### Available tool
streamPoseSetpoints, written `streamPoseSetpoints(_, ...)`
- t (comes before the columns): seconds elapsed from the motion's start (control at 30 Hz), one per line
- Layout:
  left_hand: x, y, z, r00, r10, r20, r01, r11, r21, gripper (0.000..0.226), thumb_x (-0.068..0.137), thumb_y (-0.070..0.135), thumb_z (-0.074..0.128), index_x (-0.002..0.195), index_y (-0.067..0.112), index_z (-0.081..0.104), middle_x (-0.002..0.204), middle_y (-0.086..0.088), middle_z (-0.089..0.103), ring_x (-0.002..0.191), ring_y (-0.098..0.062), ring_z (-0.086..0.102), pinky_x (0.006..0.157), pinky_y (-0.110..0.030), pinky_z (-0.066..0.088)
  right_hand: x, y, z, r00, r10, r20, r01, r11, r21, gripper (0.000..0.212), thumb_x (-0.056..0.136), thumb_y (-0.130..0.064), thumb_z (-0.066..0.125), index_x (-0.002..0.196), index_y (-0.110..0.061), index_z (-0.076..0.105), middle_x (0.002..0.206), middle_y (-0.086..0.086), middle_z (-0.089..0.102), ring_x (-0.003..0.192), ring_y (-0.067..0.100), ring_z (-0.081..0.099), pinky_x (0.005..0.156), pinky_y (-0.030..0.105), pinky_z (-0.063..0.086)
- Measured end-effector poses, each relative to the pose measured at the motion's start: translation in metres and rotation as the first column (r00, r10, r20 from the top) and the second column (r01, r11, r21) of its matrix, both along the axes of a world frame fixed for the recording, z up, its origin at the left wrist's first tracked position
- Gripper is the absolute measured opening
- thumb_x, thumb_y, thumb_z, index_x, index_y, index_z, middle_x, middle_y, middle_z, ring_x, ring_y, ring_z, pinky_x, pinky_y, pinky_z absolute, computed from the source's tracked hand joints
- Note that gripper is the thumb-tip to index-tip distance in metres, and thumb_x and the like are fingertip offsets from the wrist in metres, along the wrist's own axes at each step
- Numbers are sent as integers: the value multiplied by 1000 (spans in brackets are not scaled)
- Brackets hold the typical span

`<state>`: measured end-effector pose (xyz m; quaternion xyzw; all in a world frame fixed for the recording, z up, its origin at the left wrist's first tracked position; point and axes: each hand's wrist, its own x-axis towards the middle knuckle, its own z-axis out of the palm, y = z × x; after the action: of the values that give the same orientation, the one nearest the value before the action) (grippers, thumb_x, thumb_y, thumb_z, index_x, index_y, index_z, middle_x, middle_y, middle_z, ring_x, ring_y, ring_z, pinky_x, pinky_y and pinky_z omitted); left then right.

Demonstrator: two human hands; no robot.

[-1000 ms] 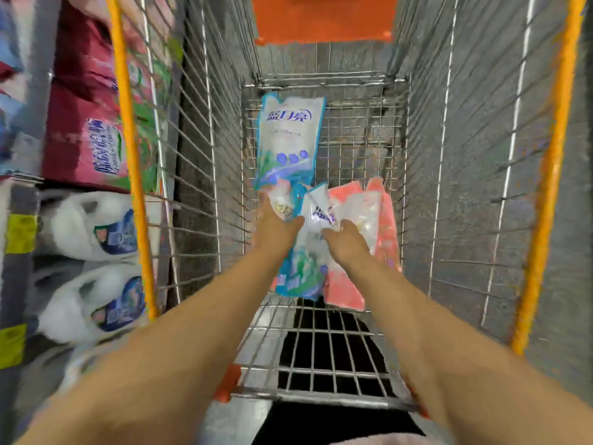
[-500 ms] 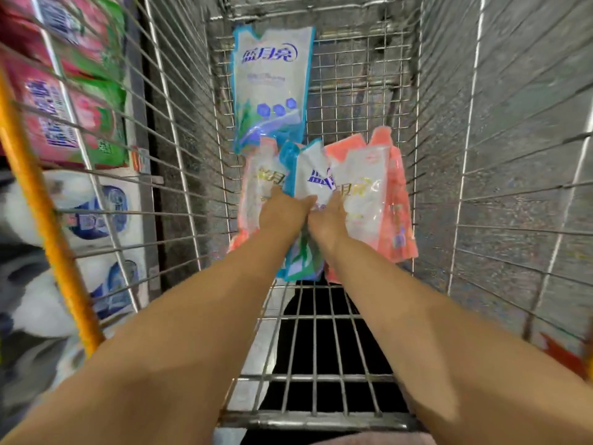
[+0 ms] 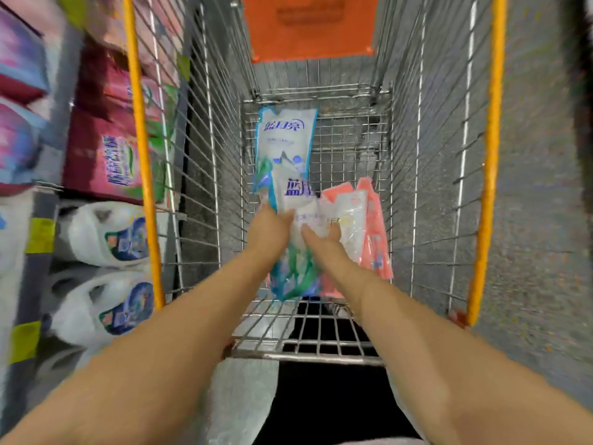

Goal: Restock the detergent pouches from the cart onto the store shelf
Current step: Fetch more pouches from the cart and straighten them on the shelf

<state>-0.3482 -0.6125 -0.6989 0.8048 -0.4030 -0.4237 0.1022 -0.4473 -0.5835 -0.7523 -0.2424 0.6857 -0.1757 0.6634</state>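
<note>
Left hand (image 3: 268, 226) reaches down into the cart (image 3: 208, 162) and grips the left edge of a blue pouch (image 3: 293, 261), with the thumb laid over its front. Beside it, the right hand (image 3: 322, 244) has its fingers (image 3: 335, 228) spread across the front of a white-and-pink pouch (image 3: 348, 216) and its thumb against the blue pouch. Whether this hand is clamped on either one cannot be told.

The gripped pouch stands tilted in the middle of the cart, its top overlapping the near end of a second blue pouch (image 3: 285, 139) lying farther in on the wire floor. More pink pouches (image 3: 375, 239) lean just right of the hands.

An orange panel (image 3: 308, 24) closes the cart's far end. Left of the cart is the store shelf (image 3: 45, 187), holding red packs (image 3: 102, 155) above and white jugs (image 3: 106, 240) below.
</note>
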Motion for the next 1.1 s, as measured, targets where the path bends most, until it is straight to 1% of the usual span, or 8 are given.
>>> streamPoseSetpoints(0.1, 0, -8, 55, 996, 13, -83, -25, 990, -138, 42, 89, 31, 56, 124, 8, 54, 119, -16, 62, 109, -31, 58, 88, -30, 45, -5, -8, 37, 989, -36, 143, 51, 994, -100, 87, 86, -49, 57, 150, -24, 4, 146, 2, 39, 128, 25, 46, 108, 40, 37)
streamPoseSetpoints(0.2, 2, -12, 116, 991, 36, -127, -66, 968, -240, 45, 86, 36, 57, 121, 8, 57, 113, -14, 66, 105, -30, 62, 92, -37, 49, -15, -23, 94, 981, 40, 189, 21, 950, -312, 73, 82, -45, 65, 141, -22, 29, 130, -3, 55, 111, 18, 57, 100, 37, 44)
streamPoseSetpoints(0.37, 5, -4, 215, 946, 21, -324, -184, 857, -481, 21, 94, 4, 49, 112, 8, 59, 77, 7, 59, 48, 11, 58, 51, -4, 43, -19, -47, 200, 965, 94, 246, 70, 809, -583, 52, 86, -17, 65, 131, -16, 40, 107, -5, 61, 95, 12, 59, 86, 27, 49)
streamPoseSetpoints(0.47, 12, 5, 265, 904, 52, -424, -306, 772, -557, 16, 94, 9, 51, 104, 13, 63, 79, 5, 68, 57, 2, 63, 61, -20, 53, -13, -51, 251, 948, 163, 273, 88, 690, -718, 50, 83, -10, 67, 123, -24, 40, 102, -15, 60, 85, -4, 61, 80, 17, 50)
streamPoseSetpoints(0.6, 30, 23, 331, 848, 72, -524, -441, 643, -626, 11, 94, 11, 51, 93, 18, 60, 77, 6, 70, 60, -2, 66, 60, -19, 56, 9, -54, 320, 927, 269, 263, 85, 530, -844, 67, 78, -11, 73, 133, -22, 37, 102, -23, 58, 82, -20, 59, 72, 4, 46)
streamPoseSetpoints(0.73, 60, 45, 393, 816, 60, -575, -525, 496, -692, 16, 90, 17, 57, 105, 18, 60, 101, -7, 69, 87, -22, 67, 84, -37, 55, 47, -49, 390, 908, 351, 229, 82, 387, -918, 82, 62, -40, 76, 133, -32, 37, 106, -23, 63, 97, -9, 61, 84, 22, 49)
streamPoseSetpoints(0.83, 90, 68, 438, 807, 35, -590, -556, 383, -738, 19, 93, 14, 49, 109, 16, 60, 95, -2, 71, 82, -17, 68, 79, -31, 56, 83, -39, 436, 875, 428, 227, 104, 292, -951, 86, 58, -47, 79, 132, -39, 36, 107, -25, 64, 100, -3, 63, 87, 31, 51)
streamPoseSetpoints(1.1, 190, 171, 547, 859, 186, -477, -471, -78, -879, 54, 78, 17, 68, 128, 8, 48, 111, -11, 67, 93, -25, 67, 80, -34, 58, 223, 36, 551, 700, 667, 254, 222, 135, -966, 80, 65, -39, 81, 130, -35, 37, 99, -25, 66, 92, -7, 64, 80, 21, 51)
